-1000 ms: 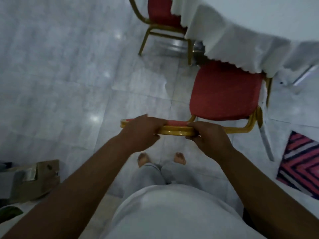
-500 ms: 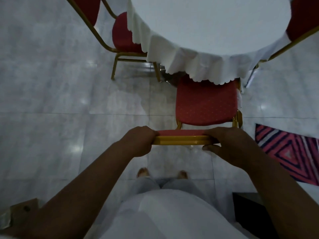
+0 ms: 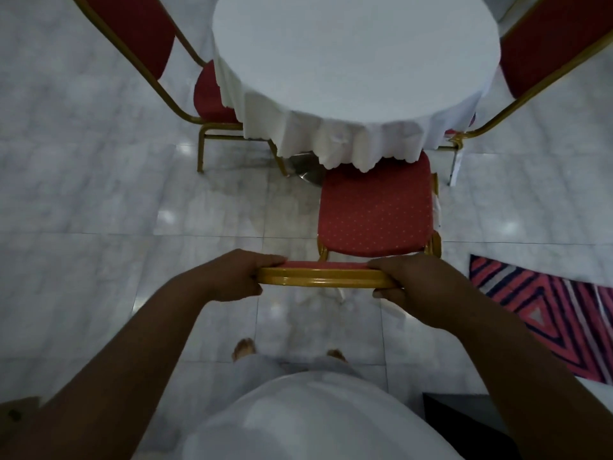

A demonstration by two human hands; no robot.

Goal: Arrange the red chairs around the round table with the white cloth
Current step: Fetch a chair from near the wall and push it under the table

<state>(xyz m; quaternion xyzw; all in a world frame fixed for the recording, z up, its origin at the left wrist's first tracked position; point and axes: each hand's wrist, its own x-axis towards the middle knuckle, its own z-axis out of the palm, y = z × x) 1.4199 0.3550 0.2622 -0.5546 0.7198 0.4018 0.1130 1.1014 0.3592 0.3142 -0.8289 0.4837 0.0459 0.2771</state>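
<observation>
Both hands clamped on the gold top rail (image 3: 323,277) of the near red chair (image 3: 374,210): left hand (image 3: 229,277) wrapped round the rail's left end, fingers curled over the top; right hand (image 3: 414,287) round the right end, thumb underneath. Rail runs level btwn them, w/ a strip of red back padding showing just above it. Chair's dotted red seat sits directly on the near side of the round table (image 3: 355,54), its far edge tucked under the scalloped hem of the white cloth (image 3: 331,137). Table's metal base (image 3: 305,167) peeks out below the hem, just left of the seat. Second red chair (image 3: 146,44) stands at the table's left side, seat partly under the cloth, gold legs on the floor. Third red chair (image 3: 544,48) at the table's right side, back angled up toward the corner. Pale marble-look tiles (image 3: 99,194) all round. Striped red/navy rug (image 3: 547,313) lies on the floor right of the near chair, apart from the table. Bare feet visible below the rail, near side.
</observation>
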